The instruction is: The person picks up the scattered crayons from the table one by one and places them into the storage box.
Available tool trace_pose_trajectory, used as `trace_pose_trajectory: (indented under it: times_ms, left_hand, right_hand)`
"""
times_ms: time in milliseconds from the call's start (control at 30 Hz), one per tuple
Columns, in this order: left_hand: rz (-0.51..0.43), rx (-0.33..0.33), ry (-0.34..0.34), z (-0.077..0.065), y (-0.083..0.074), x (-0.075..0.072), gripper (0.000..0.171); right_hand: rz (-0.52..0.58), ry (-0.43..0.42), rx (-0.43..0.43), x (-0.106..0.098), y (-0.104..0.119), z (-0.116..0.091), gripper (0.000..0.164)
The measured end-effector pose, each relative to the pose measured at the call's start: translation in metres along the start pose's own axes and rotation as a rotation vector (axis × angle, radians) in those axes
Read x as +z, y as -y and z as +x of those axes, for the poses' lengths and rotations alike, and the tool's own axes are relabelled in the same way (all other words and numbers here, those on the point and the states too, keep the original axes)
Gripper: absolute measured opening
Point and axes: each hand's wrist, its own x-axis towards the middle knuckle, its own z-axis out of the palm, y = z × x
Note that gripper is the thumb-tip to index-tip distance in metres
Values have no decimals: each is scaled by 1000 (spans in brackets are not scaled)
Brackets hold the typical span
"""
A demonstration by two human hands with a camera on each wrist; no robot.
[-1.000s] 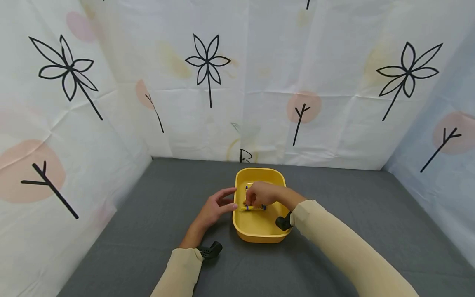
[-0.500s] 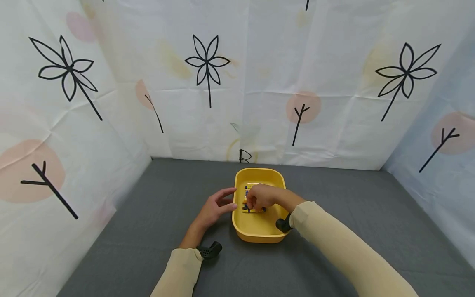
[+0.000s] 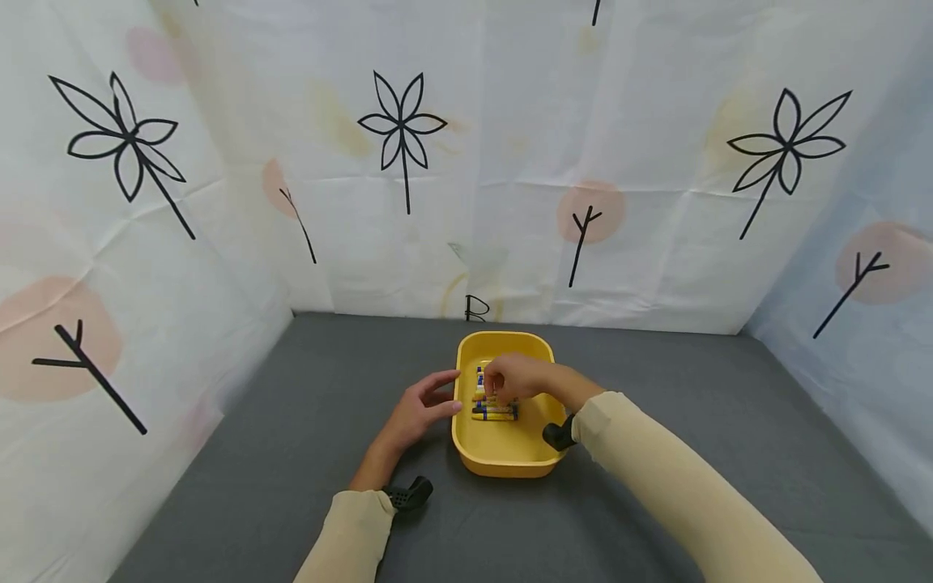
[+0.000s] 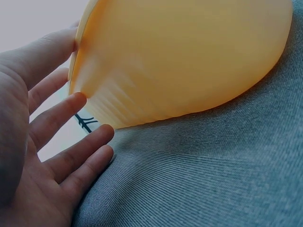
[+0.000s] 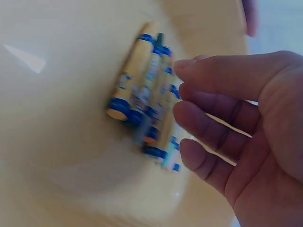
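Observation:
Several crayons [image 3: 496, 414] with yellow and blue wrappers lie in a yellow plastic tub [image 3: 510, 445]. Seen from the right wrist, they rest side by side, the nearest being a thick yellow crayon [image 5: 131, 75]. My right hand [image 3: 519, 377] reaches down into the tub, its fingertips right at the crayon row and hiding part of it. Its fingers are loosely bent, with nothing visible between them and the thumb. At the tub's left side, my left hand [image 3: 415, 413] touches the rim with thumb and fingertips. The left wrist view shows its fingers [image 4: 59, 118] spread along the outer wall.
The tub stands on a dark grey cloth surface [image 3: 350, 364]. A white patterned fabric [image 3: 510, 146] hangs behind and along both sides. Black wrist cameras sit on both wrists, the right one [image 3: 559, 435] overlapping the tub's right rim.
More crayons now show side by side under my right hand, the front ones slightly nearer to me. My right hand has shifted slightly; my left hand stays at the rim.

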Motion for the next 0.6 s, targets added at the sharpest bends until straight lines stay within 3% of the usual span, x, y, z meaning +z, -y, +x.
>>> trace_pose_trajectory:
  times_ms: [300,433,600]
  left_hand:
    - [39,-18,24,5,1,-1,58]
    - [93,-36,-8,11,13,-7,58]
    - [168,-42,-17,15,24,-16,58]
  right_hand:
    - [102,-274,-5,-27,-5,-29,12]
    - [138,-392,-6,-35,-9,-40,15]
    - [103,-504,15,-37,-18,-60,25]
